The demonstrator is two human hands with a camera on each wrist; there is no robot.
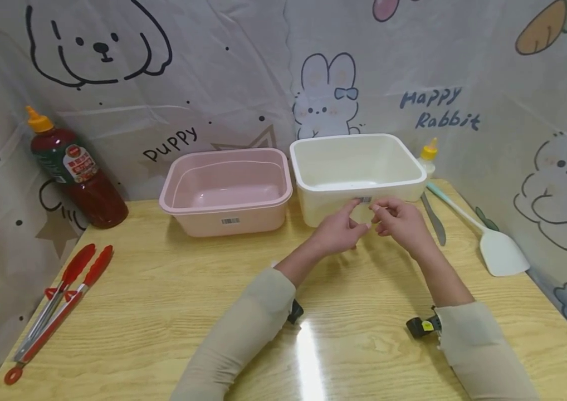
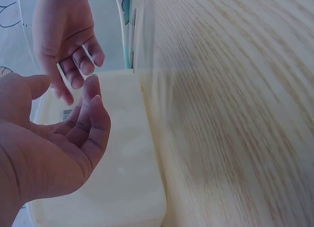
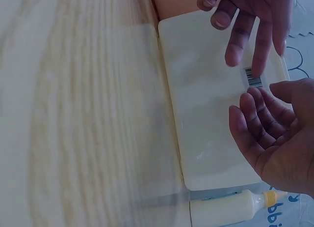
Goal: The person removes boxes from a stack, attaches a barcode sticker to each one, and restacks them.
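Observation:
In front of the white plastic basin [image 1: 358,186], both hands are close together near a small barcode sticker [image 3: 253,78] on its front wall. My left hand [image 1: 340,229] has its index finger stretched toward the sticker; whether it touches cannot be told. Bent loosely, the fingers of my right hand [image 1: 400,225] hang beside it, thumb apart from them in the right wrist view. Nothing shows between the fingers of either hand. To the left stands a pink plastic basin [image 1: 228,223] with its own barcode sticker.
A large red sauce bottle [image 1: 83,172] leans at the back left, with red-handled tongs [image 1: 58,306] before it. Right of the white basin are a small yellow-capped bottle [image 1: 428,159], a grey knife [image 1: 434,220] and a white spatula [image 1: 501,253]. Printed cloth hangs behind.

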